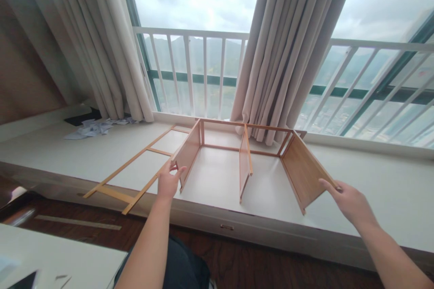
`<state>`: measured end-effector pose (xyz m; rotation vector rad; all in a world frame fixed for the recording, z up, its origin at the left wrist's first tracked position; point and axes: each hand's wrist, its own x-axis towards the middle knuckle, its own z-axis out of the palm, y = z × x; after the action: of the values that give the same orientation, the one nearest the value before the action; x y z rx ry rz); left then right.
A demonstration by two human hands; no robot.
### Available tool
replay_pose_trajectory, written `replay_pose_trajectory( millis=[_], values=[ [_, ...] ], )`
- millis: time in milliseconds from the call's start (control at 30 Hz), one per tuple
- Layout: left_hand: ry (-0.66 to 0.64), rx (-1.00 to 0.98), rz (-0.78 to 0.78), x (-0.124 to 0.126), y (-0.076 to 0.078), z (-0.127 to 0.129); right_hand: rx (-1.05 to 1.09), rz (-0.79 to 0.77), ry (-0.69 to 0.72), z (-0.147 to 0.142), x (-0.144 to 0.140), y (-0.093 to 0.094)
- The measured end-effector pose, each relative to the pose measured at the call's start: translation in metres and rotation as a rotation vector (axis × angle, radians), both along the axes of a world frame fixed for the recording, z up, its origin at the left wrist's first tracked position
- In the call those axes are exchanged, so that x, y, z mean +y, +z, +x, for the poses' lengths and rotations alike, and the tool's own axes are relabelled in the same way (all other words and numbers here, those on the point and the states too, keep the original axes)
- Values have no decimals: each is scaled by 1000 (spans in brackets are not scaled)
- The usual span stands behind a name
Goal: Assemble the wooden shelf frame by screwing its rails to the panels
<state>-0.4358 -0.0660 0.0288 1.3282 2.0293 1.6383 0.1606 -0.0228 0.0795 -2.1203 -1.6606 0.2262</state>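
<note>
Head view: a light wooden shelf frame [244, 153] lies on the pale window ledge [373, 189], just in front of the beige curtain [288, 54]. It has three upright panels joined by thin back rails. The left hand [168, 183] grips the left panel's near edge; the right hand [349, 199] grips the right panel's. A flat slatted frame [135, 169] lies left of the shelf.
</note>
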Motion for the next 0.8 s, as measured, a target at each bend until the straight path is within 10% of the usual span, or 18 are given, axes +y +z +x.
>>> replay_pose_trajectory(
  millis=[367, 800],
  values=[
    [108, 165, -518, -11, -6, -22, 112, -160, 63, -14, -45, -109],
    [-1, 314, -807, 13, -38, -4, -35, -304, 22, -38, -19, -116]
  ],
)
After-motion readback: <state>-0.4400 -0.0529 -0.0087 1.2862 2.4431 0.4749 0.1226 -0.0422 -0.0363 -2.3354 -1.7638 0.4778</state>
